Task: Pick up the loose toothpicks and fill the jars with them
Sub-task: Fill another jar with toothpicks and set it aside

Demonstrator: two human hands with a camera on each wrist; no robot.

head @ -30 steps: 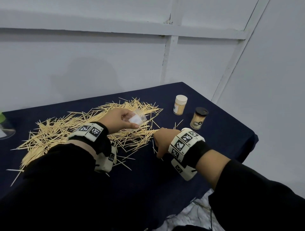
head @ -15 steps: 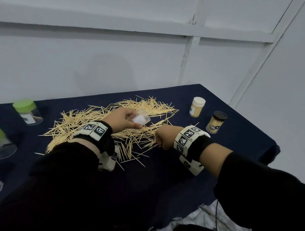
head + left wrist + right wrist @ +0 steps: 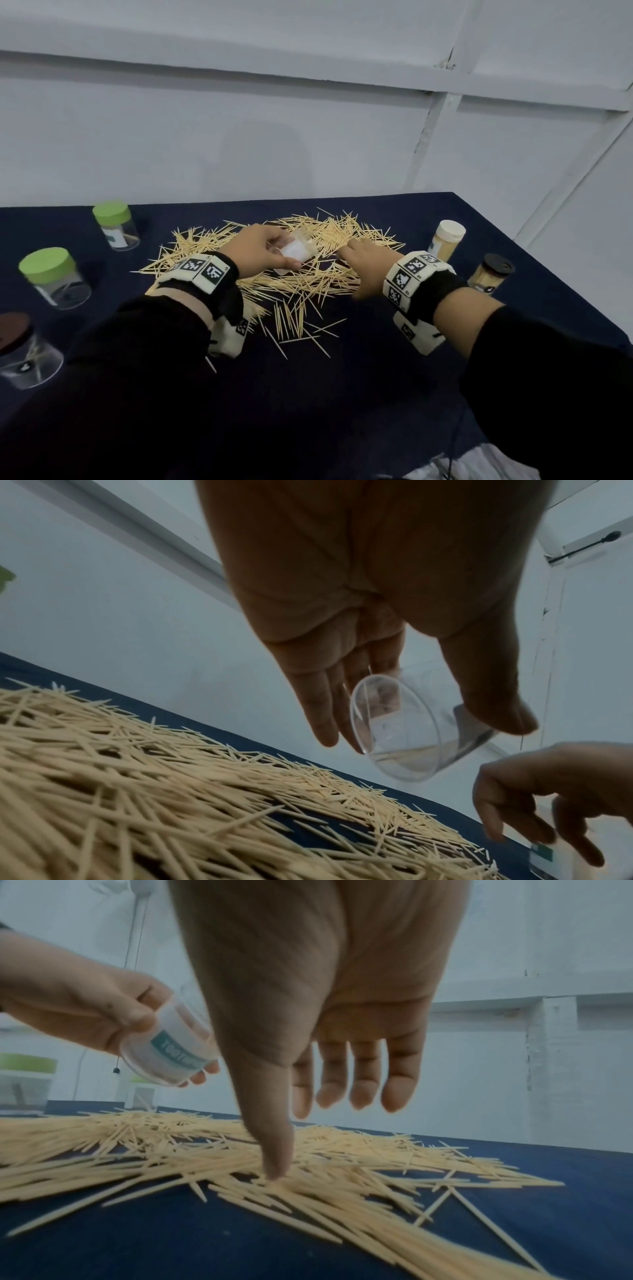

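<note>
left hand [image 3: 262, 251] grips lidless clear jar [image 3: 295, 251], tilted above the pile, only a toothpick or so visible inside | label partly reads "TOOT…" | right hand [image 3: 368, 265] fingers straight and spread, holding nothing, thumb tip touching loose toothpicks [image 3: 308, 284] on blue tablecloth [image 3: 342, 394] | white-lidded jar [image 3: 445, 240] looks full | green-lidded jars [image 3: 54, 277] near-empty
</note>
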